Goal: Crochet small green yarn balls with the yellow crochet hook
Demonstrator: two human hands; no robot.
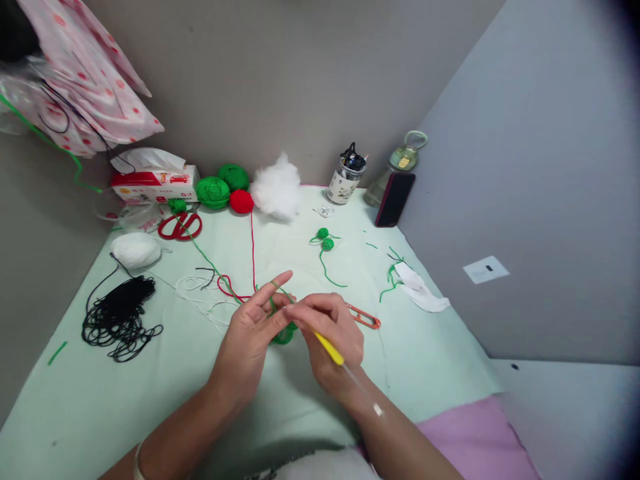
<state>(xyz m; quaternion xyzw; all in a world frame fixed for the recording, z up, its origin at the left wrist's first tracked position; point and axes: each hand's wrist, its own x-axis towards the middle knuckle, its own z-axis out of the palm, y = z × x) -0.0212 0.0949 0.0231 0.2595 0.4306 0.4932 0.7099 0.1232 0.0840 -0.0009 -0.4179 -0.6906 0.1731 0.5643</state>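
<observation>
My right hand (pixel 334 333) is closed round a crochet hook (pixel 329 348) with a yellow handle, its tip hidden behind the fingers. Close against it, my left hand (pixel 253 337) pinches a piece of green crochet work (pixel 284 335), most of which the fingers cover. Green yarn (pixel 204 250) runs from a small green ball (pixel 177 205) to the left hand and passes over its raised index finger. Just beyond the right hand lies an orange cutter-like tool (pixel 367 317), partly hidden.
Black yarn (pixel 123 317), a white yarn ball (pixel 136 250) and red scissors (pixel 180 227) lie left. At the back are a tissue box (pixel 156 185), green balls (pixel 213 192), a red ball (pixel 241 201), white stuffing (pixel 277 188), a pen cup (pixel 346 180) and a phone (pixel 395 200). Two green crocheted balls (pixel 327 245) lie mid-table.
</observation>
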